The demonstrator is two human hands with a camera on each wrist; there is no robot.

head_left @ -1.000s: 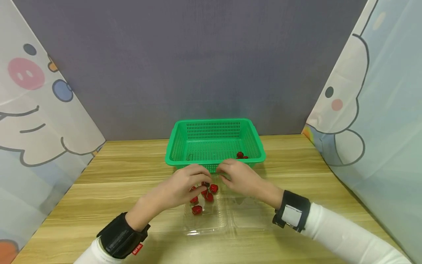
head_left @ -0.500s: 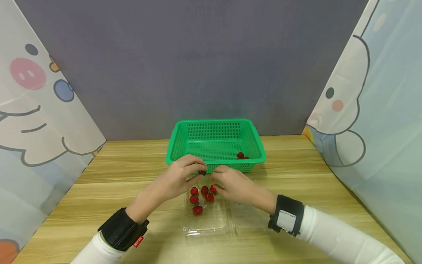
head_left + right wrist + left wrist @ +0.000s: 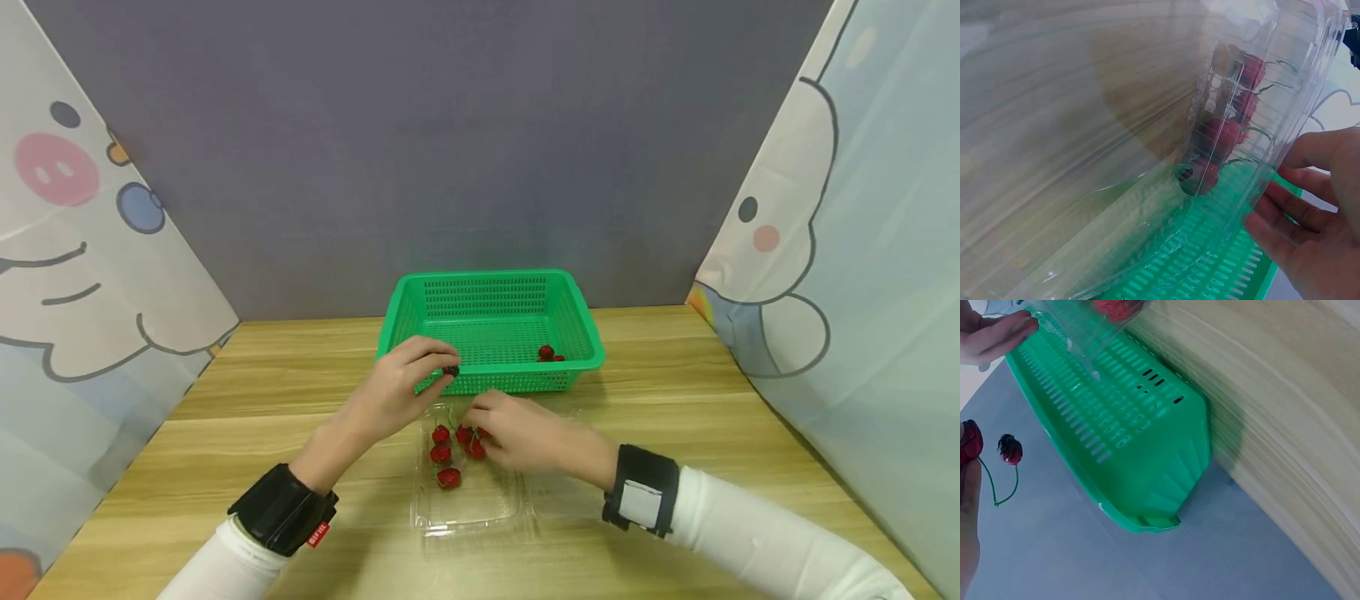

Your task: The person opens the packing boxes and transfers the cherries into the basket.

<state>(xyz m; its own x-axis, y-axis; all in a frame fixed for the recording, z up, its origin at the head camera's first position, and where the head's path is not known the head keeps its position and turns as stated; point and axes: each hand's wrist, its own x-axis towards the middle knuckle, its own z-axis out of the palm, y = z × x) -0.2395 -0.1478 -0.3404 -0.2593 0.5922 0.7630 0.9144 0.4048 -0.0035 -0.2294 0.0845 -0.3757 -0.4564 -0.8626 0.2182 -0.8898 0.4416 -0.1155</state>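
Note:
My left hand (image 3: 393, 387) pinches a dark red cherry (image 3: 970, 442) between thumb and fingers, above the front left of the green basket (image 3: 427, 368). From its green stem, a second cherry (image 3: 1011, 450) is joined to it in the left wrist view. Over the clear plastic box (image 3: 472, 527), my right hand (image 3: 525, 433) has loosely bent fingers near a cluster of cherries (image 3: 465, 435), partly covering it. No cherry shows in the right hand's grasp in the right wrist view. Several cherries (image 3: 448, 477) lie at the box's left side.
A few cherries (image 3: 546, 352) sit in the basket's front right corner. The box's clear lid (image 3: 570, 496) spreads open to the right on the wooden table (image 3: 300, 367). A grey panel (image 3: 480, 150) stands behind, with printed cloth (image 3: 862, 250) at the sides.
My left hand has lifted from the box up and left toward the basket, carrying the cherry. The right hand has moved left and down over the cherries in the box.

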